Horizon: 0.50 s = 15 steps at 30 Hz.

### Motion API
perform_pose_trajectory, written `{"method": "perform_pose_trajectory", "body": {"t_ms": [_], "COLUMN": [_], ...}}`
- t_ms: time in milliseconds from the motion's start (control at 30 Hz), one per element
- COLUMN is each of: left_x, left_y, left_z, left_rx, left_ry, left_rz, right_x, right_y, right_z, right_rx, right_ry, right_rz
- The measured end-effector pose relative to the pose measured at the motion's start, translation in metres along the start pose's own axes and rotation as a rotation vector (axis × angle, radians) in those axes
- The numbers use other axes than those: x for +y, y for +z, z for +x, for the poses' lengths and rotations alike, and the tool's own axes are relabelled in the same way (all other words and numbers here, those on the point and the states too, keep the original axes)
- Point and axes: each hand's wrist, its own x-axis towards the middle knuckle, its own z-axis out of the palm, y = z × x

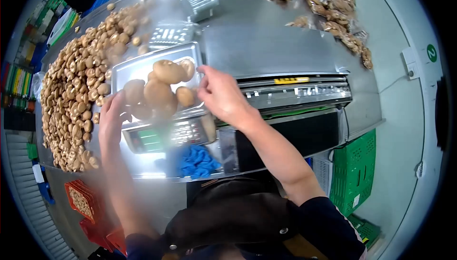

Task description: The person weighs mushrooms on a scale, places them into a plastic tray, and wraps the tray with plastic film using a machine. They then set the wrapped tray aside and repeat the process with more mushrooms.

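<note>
Several brown mushrooms [159,95] lie on the metal pan [190,53] of a scale [147,138] with a keypad and a green-lit display. At the pan's left edge is my left hand [112,112], beside the mushrooms; haze blurs this area, and what its fingers hold, if anything, is hidden. My right hand [223,93] is at the pan's right edge, near a small mushroom [185,96], with thumb and fingers drawn together; whether anything is between them cannot be made out.
A large mushroom pile [71,98] spreads at the left. Clear trays [200,0] stand behind the scale, bagged mushrooms [333,12] at the back right. A wrapping machine [295,93] is at the right, a crumpled blue cloth [197,161] in front, green crates [354,169] lower right.
</note>
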Motion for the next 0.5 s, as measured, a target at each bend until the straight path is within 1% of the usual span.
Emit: {"method": "perform_pose_trajectory", "body": {"t_ms": [67,100,133,167,200,267,333,400,500], "left_x": [0.011,0.015,0.020,0.023,0.028,0.027,0.024,0.020,0.014], "left_y": [0.046,0.070,0.101,0.129,0.160,0.211,0.258,0.290,0.317], "left_z": [0.004,0.009,0.012,0.017,0.020,0.039,0.047,0.055,0.056], "left_rx": [-0.040,-0.135,-0.153,-0.218,-0.245,-0.351,-0.348,-0.364,-0.381], "left_ry": [0.010,0.056,0.034,0.040,0.042,-0.009,0.006,-0.018,-0.044], "left_rz": [0.033,0.058,0.046,0.063,0.070,0.078,0.114,0.155,0.205], "right_x": [0.018,0.029,0.040,0.059,0.061,0.092,0.120,0.141,0.158], "right_y": [-0.047,-0.073,-0.099,-0.121,-0.146,-0.187,-0.221,-0.250,-0.274], "right_z": [-0.008,-0.014,-0.019,-0.023,-0.027,-0.031,-0.031,-0.029,-0.033], "right_rx": [-0.028,-0.023,-0.019,0.003,0.020,0.065,0.108,0.090,0.010], "right_ry": [0.128,0.163,0.200,0.220,0.329,0.367,0.423,0.465,0.524], "right_rz": [0.045,0.050,0.055,0.067,0.126,0.151,0.215,0.259,0.218]}}
